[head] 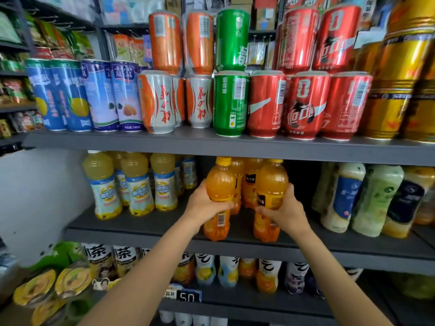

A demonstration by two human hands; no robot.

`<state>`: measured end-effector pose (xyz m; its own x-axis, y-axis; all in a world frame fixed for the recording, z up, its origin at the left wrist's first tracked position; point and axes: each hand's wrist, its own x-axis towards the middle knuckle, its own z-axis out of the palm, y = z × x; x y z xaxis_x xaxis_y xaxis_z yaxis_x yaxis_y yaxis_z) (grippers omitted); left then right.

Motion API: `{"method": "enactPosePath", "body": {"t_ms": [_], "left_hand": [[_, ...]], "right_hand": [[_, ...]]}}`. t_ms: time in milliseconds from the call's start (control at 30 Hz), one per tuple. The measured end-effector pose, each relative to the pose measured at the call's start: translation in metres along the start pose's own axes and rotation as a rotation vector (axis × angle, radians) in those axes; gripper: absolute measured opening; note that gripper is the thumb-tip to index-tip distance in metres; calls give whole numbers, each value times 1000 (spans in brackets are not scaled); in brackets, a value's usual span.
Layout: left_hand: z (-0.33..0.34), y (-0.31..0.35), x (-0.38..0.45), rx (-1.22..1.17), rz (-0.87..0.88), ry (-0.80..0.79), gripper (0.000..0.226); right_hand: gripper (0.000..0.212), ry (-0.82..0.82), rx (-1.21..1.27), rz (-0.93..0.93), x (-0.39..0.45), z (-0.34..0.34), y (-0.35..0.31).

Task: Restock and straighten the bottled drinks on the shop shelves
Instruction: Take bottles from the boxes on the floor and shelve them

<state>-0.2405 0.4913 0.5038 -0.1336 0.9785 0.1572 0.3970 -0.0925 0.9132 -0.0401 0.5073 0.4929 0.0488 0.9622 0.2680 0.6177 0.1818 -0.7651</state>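
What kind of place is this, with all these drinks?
Most likely a small shop. Stacked cans fill the top shelf, a price tag is clipped to a lower shelf, and each hand grips an orange bottle in the middle row.

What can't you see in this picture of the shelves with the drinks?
Head view, the only one:
- Fronts of the two orange bottles, left and right: partly hidden by the left hand and right hand gripping them.
- Orange bottles behind: how many, hidden by the front pair.
- Gold cans: cut off by the right edge.
- Price tag: small print too blurred.
- White caps: bottles cut off by the bottom edge.
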Motion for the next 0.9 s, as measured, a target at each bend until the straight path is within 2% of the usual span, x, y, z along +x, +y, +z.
{"method": "enactPosePath", "body": {"t_ms": [100, 367, 500, 633, 767, 833, 900], "left_hand": [[-6, -3, 0, -32, -25, -6, 67], [-5, -7, -6, 38, -53, -16, 77], [4, -22, -16, 156, -55, 8, 73], [18, -14, -11, 207, -12, -83, 72], [50, -7, 0, 250, 9, -90, 71], [66, -4, 5, 249, 37, -57, 71], [75, 1, 11, 247, 51, -47, 66]], "right_hand": [[69, -1, 8, 23, 11, 0, 5], [55, 77, -76, 108, 65, 5, 24], [50, 39, -39, 108, 69, 8, 26], [41, -7, -36, 108, 56, 9, 37], [46, 173, -56, -117, 21, 12, 41], [44, 76, -29, -259, 6, 15, 39], [45, -102, -19, -320, 0, 20, 38]]}}
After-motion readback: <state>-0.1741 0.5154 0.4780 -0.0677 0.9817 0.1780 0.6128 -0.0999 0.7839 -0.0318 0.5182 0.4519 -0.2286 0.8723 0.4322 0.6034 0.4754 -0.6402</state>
